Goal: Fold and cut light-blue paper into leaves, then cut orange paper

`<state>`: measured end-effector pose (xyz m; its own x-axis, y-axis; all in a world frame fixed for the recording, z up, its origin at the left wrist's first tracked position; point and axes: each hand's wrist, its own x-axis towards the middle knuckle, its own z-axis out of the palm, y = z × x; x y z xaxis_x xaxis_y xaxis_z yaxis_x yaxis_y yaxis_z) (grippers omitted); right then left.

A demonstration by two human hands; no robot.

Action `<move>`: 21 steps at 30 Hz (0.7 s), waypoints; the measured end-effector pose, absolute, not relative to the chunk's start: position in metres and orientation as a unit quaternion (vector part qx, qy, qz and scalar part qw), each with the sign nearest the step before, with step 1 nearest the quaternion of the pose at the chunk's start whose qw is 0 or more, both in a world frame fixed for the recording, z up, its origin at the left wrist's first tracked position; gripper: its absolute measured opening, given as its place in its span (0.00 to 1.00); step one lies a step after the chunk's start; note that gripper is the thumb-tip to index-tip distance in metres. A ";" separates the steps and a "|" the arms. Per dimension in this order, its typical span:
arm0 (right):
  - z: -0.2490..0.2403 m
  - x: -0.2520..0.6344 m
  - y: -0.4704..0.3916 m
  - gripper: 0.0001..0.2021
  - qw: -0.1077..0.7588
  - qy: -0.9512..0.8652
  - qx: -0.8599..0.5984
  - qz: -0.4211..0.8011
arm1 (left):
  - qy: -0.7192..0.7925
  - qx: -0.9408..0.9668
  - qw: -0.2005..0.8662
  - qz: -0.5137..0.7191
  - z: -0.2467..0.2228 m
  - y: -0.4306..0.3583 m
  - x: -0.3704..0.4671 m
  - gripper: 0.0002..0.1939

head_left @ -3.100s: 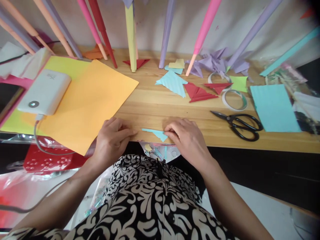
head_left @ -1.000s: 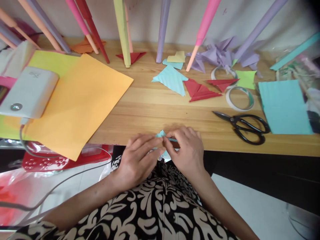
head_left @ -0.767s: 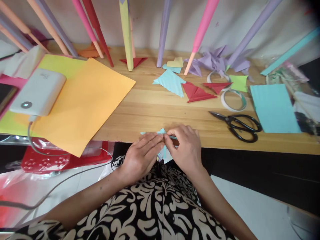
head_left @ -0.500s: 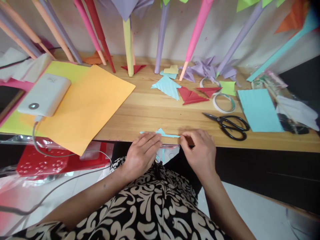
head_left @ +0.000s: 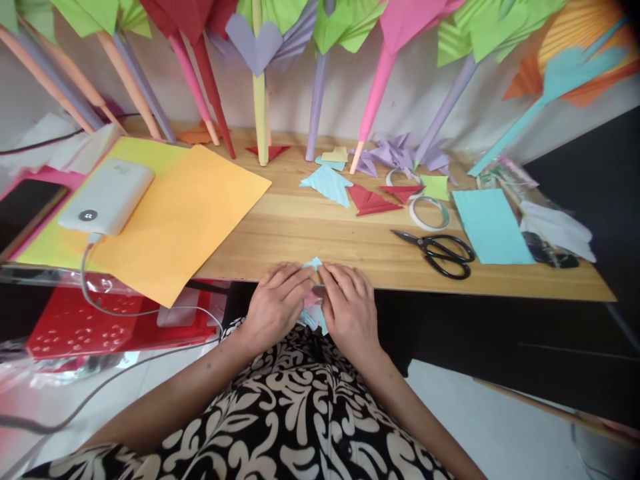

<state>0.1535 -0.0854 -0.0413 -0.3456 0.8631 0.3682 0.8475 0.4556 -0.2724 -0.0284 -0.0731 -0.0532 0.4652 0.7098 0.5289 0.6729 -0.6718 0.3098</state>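
A small piece of folded light blue paper [head_left: 315, 263] lies at the table's front edge, mostly hidden under my fingers. My left hand [head_left: 278, 301] rests flat over its left part, fingers stretched out. Over the right part lies my right hand [head_left: 351, 301], also with its fingers flat, pressing down close beside the left. Only a pointed bit of the paper shows between the fingertips. To the right of my hands lie black-handled scissors [head_left: 447, 254] and a light blue paper sheet [head_left: 493, 227].
Behind are a pleated blue paper piece [head_left: 327, 185], red folded papers [head_left: 373, 200] and a tape roll [head_left: 429, 214]. At left, a white power bank [head_left: 107, 197] with a cable lies on orange paper [head_left: 200, 207]. Paper flowers on stems [head_left: 315, 107] lean along the wall.
My right hand has moved left from the paper's right end, opening from a pinch to lie flat beside the left hand. The view has tilted up, showing more of the paper flowers.
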 end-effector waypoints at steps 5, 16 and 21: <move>-0.044 0.154 -0.086 0.23 0.239 -0.816 -0.526 0.023 | 0.421 0.843 0.008 0.334 -0.054 -0.075 -0.043 0.14; -0.051 0.165 -0.089 0.23 0.252 -0.795 -0.551 -0.017 | 0.440 0.826 0.005 0.352 -0.061 -0.079 -0.046 0.15; -0.040 0.189 -0.100 0.21 0.222 -0.782 -0.580 -0.046 | 0.438 0.826 0.012 0.354 -0.063 -0.078 -0.047 0.16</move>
